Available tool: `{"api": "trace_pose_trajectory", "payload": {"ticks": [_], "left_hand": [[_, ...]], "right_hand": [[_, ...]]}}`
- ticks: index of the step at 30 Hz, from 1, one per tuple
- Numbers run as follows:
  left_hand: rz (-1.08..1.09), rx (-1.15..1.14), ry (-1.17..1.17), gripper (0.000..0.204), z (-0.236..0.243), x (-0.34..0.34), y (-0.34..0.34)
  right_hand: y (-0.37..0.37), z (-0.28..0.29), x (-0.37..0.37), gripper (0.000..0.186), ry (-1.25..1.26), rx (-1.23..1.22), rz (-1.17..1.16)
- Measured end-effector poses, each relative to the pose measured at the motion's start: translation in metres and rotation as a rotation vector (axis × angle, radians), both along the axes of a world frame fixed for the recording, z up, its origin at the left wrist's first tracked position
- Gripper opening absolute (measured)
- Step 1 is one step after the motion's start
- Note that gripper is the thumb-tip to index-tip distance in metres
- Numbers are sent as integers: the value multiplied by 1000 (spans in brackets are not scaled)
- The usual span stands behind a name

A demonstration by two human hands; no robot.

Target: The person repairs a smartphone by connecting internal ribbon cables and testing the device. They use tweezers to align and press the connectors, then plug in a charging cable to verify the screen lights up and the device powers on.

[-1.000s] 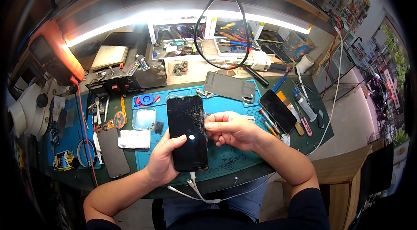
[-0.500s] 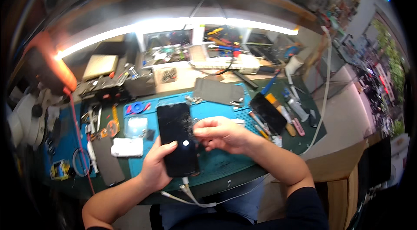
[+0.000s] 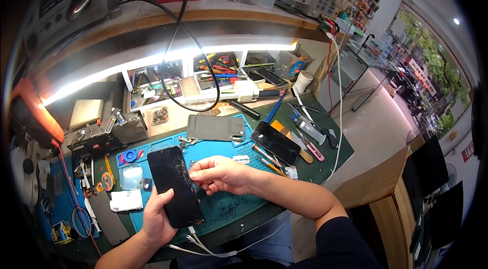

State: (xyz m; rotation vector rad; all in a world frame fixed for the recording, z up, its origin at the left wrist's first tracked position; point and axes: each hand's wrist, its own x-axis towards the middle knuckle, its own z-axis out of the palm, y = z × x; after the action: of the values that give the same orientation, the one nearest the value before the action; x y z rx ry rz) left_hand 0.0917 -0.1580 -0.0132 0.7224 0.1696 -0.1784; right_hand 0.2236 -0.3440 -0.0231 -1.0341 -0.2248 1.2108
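A black smartphone (image 3: 174, 182) with cracks down its right side and lower corner is tilted upright over the blue mat. Around its lower left edge my left hand (image 3: 158, 214) is closed, with the thumb lying on the screen. A white charging cable (image 3: 195, 233) with several plug ends meets the phone's bottom edge. My right hand (image 3: 219, 174) is at the phone's right edge, thumb and forefinger pinched together and the other fingers curled. Whatever the pinch holds, if anything, is too small to make out. The screen is dark.
On the blue work mat (image 3: 229, 195) lie a grey phone-sized panel (image 3: 215, 127) and a white case (image 3: 126, 200). A second black phone (image 3: 276, 143) rests at right among screwdrivers, a brush and a syringe (image 3: 310, 131). A black cable loop (image 3: 163, 73) hangs ahead; an orange-cased device (image 3: 35, 111) stands left.
The whole view has tilted up and turned right, so the bench sits further left and lower. A bright white spot on the phone's screen is gone. Both hands keep nearly the same pose.
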Motion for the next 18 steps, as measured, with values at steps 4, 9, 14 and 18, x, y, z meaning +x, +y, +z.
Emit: {"api": "trace_pose_trajectory", "payload": {"ticks": [4, 9, 14, 18], "left_hand": [[6, 36, 19, 42, 2, -2, 1], [-36, 17, 4, 43, -3, 0, 5], [-70, -2, -13, 43, -4, 0, 9], [-69, -19, -19, 42, -2, 0, 8]], "right_hand": [[2, 3, -1, 20, -16, -32, -4], [-2, 2, -3, 17, 2, -30, -41], [0, 8, -4, 14, -15, -50, -36], [-1, 11, -4, 15, -21, -49, -38]]}}
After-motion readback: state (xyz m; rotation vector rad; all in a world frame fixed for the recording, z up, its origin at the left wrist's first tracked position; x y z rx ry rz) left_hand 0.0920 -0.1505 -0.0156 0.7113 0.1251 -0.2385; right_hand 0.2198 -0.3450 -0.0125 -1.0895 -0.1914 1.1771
